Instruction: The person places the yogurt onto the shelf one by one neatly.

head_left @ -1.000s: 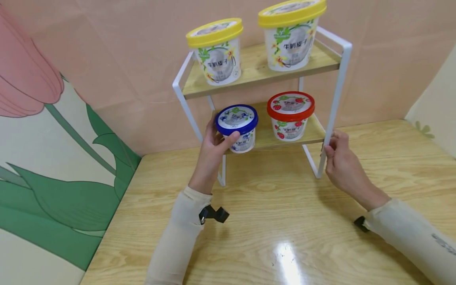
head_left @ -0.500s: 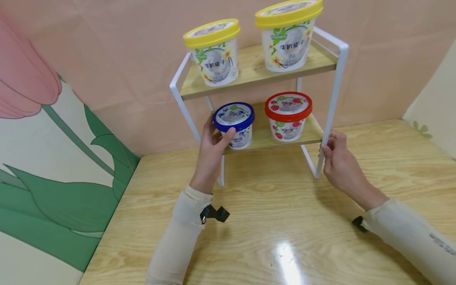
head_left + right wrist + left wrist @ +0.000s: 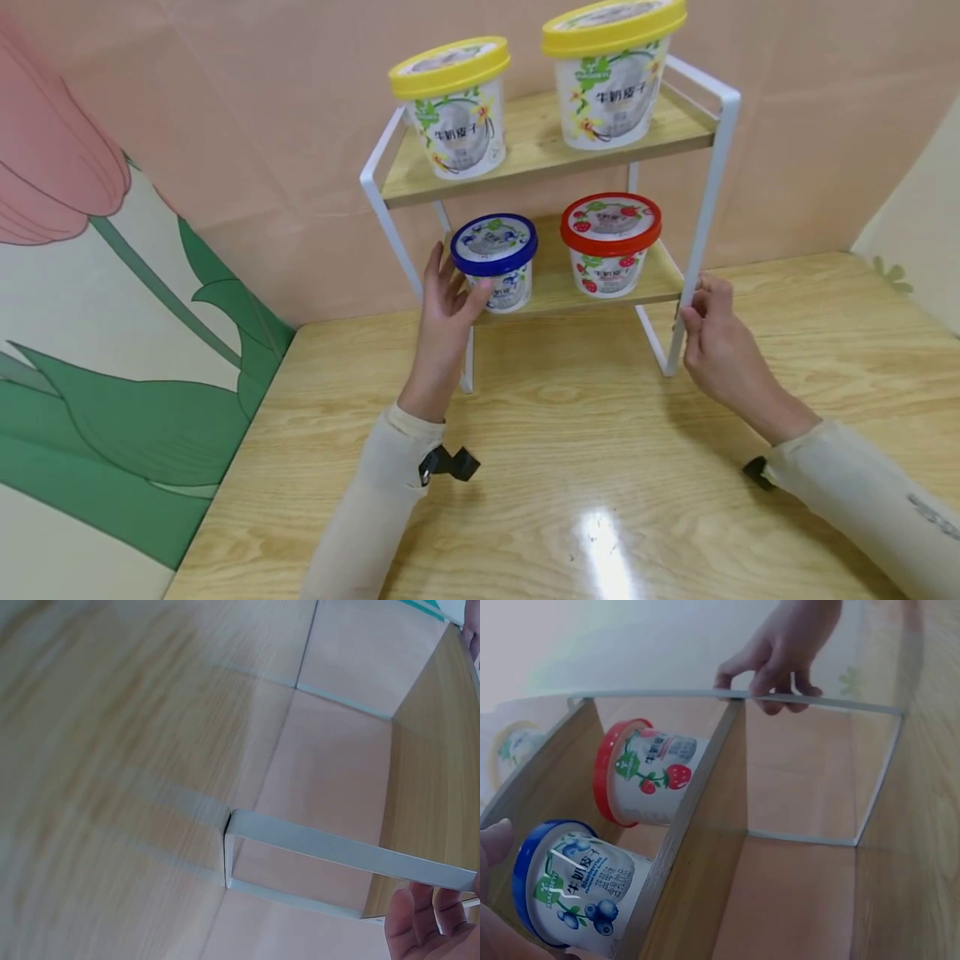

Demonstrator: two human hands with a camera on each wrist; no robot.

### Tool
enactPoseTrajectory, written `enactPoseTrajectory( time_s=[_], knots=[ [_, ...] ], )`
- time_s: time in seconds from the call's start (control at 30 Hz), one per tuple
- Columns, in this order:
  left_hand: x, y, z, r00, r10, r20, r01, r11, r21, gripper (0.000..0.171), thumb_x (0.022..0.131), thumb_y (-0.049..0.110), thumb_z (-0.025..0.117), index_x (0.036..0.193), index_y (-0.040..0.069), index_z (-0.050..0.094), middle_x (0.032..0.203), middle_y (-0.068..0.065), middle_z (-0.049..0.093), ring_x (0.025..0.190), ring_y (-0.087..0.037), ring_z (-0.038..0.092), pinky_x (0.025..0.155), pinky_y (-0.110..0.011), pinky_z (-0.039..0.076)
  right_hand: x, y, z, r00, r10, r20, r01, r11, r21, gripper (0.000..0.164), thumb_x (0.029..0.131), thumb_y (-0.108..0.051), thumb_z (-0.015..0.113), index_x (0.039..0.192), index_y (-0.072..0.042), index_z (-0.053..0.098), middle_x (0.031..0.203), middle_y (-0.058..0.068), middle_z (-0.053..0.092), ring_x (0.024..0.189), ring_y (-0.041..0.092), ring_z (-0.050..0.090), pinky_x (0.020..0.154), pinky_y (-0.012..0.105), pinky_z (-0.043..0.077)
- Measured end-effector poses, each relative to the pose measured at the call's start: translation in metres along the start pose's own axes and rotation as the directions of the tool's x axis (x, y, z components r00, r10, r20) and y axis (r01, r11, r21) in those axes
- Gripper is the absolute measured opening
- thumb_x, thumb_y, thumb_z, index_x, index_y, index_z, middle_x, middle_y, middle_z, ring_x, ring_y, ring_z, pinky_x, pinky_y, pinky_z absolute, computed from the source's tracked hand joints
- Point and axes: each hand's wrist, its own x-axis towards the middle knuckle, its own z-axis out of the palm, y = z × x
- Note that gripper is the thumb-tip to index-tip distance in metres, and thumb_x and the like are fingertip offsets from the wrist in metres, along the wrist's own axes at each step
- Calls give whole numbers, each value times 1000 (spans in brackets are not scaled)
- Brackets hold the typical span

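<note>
A blue-lidded tub [image 3: 510,283] with a blueberry print stands upright on the lower board of the two-tier shelf rack [image 3: 555,179], at the left end. Around its left and front side is my left hand [image 3: 444,321], fingers loosely spread, the thumb in front of the tub wall. In the left wrist view a fingertip shows apart from the blue lid [image 3: 532,881]. My right hand [image 3: 727,354] holds the rack's white right leg [image 3: 693,242] between thumb and fingers. A red-lidded strawberry tub [image 3: 609,271] stands right of the blue one on the same board.
Two yellow-lidded tubs, a left one [image 3: 465,129] and a right one [image 3: 613,100], stand on the top board. The rack rests on a wood-grain table [image 3: 555,450] close to the pink back wall [image 3: 247,167]. A tulip-print panel [image 3: 150,433] borders the left.
The blue-lidded tub has moved slightly up and back onto the lower board. My left fingers have loosened from around it. The right hand has kept its hold on the rack leg.
</note>
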Motion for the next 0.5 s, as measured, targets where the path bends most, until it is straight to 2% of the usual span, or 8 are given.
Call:
enactPoseTrajectory(
  time_s=[0.17,0.33,0.5],
  knots=[
    [-16,-2,-6,998,55,-6,-54,996,66,70,100,21,59,158,21,19,162,0,32,149,-19,31,124,-41,24,2,1,0,1000,-11,-2,11,1000,-3,27,103,2,41,126,5,28,89,29,59,75,44,63,65,58,52],
    [-30,-6,-13,992,118,-44,-116,992,46,46,104,18,51,147,9,39,151,-8,49,140,-24,45,119,-39,35,4,3,-1,1000,-25,-3,25,1000,-6,28,102,2,41,126,5,28,89,28,59,75,42,63,64,56,52],
    [-34,-15,-21,984,158,-83,-153,987,55,31,103,16,53,131,1,51,135,-16,60,123,-29,60,106,-36,48,3,4,-1,1000,-16,-2,16,1000,-2,28,102,2,41,127,5,28,89,27,59,75,41,62,64,55,51]
  ],
)
